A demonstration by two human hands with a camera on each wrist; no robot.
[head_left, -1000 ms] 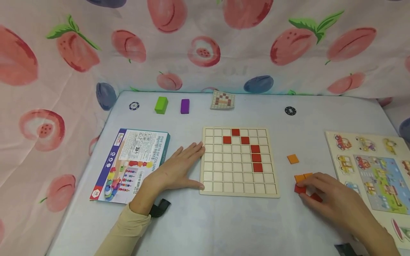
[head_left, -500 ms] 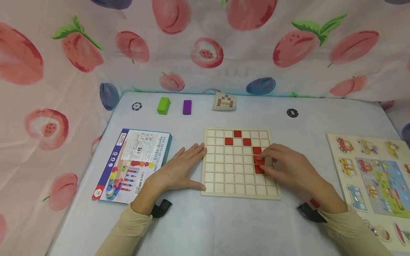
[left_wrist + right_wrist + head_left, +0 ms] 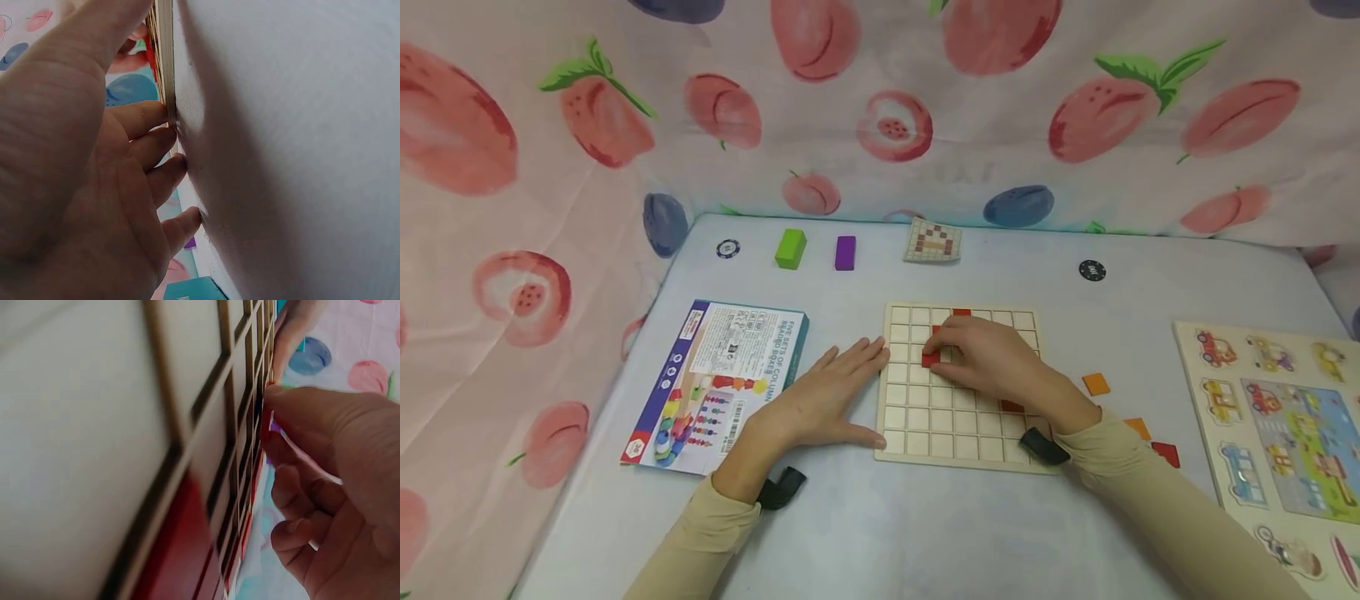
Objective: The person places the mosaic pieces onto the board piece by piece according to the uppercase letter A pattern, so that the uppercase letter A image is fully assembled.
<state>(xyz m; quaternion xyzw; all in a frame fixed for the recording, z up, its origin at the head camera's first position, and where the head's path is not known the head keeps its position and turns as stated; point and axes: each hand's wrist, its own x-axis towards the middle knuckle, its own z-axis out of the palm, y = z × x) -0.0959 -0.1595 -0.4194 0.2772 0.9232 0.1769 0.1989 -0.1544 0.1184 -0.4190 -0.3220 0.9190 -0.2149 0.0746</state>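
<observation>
My right hand (image 3: pixel 985 354) pinches a red square tile (image 3: pixel 930 359) between thumb and fingertips, over the upper left part of the wooden grid board (image 3: pixel 925 442). In the right wrist view that tile (image 3: pixel 267 419) sits at the board's surface. Other red tiles lie in the grid, among them one in the top row (image 3: pixel 962 312); the hand hides some of them. My left hand (image 3: pixel 820 404) lies with spread, straight fingers against the board's left edge. The left wrist view shows its fingertips (image 3: pixel 167 115) touching that edge.
Orange tiles (image 3: pixel 1096 383) and a red tile (image 3: pixel 1166 454) lie right of the board. A picture puzzle board (image 3: pixel 1247 417) is at far right, a boxed toy (image 3: pixel 722 383) at left. Behind stand a pattern card (image 3: pixel 932 242), green block (image 3: pixel 791 249), purple block (image 3: pixel 845 253) and round chips (image 3: pixel 1092 270).
My right hand has left the loose tiles at the right and moved left across the board, carrying a red tile. The left hand keeps its place at the board's edge.
</observation>
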